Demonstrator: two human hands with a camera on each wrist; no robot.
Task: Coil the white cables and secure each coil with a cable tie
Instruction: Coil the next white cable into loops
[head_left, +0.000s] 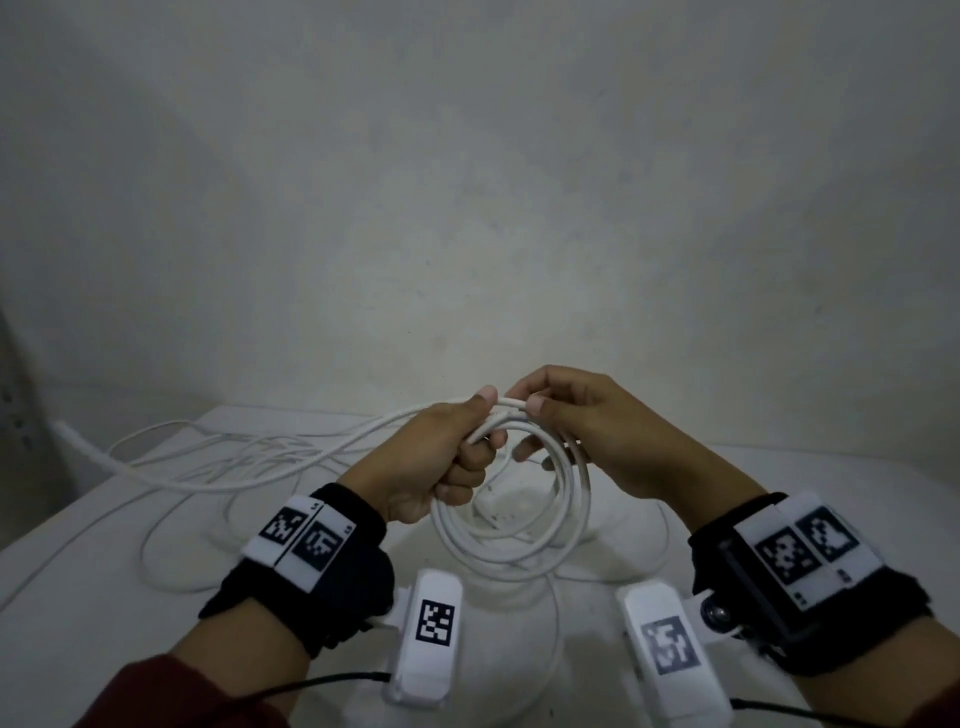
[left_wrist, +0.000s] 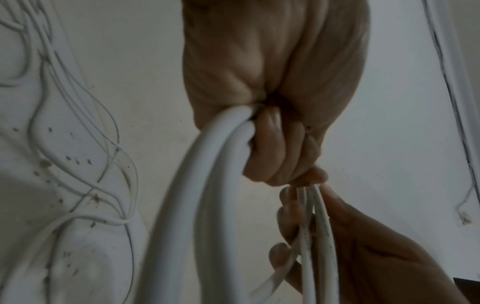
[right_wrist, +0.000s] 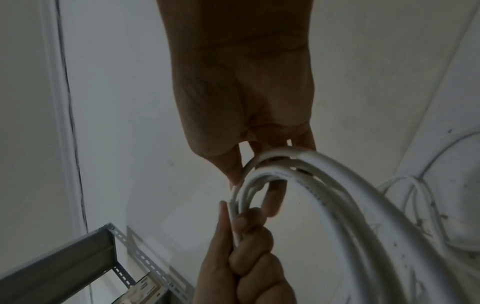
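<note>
Loose white cable (head_left: 171, 480) trails across the counter (head_left: 62, 525) at left. The left hand (head_left: 441, 457) fists the coil (head_left: 519, 540) held above it; the right hand (head_left: 582, 431) pinches its top strands. Coiling is under way, I'd say: draw in slack, no tie visible.

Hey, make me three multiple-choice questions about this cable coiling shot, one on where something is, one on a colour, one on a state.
1. Where do the loose cables lie?
A. On the table, on the person's left
B. In a box
C. On the floor

2. What colour is the coil?
A. Black
B. White
C. Red

3. How is the coil held?
A. Lying flat on the table
B. By one hand
C. By both hands, above the table

Key: 1 A, strands sprawl beyond the left hand. 2 B, all loops are white. 3 C, the left hand grips the loops and the right hand pinches them beside it.
</note>
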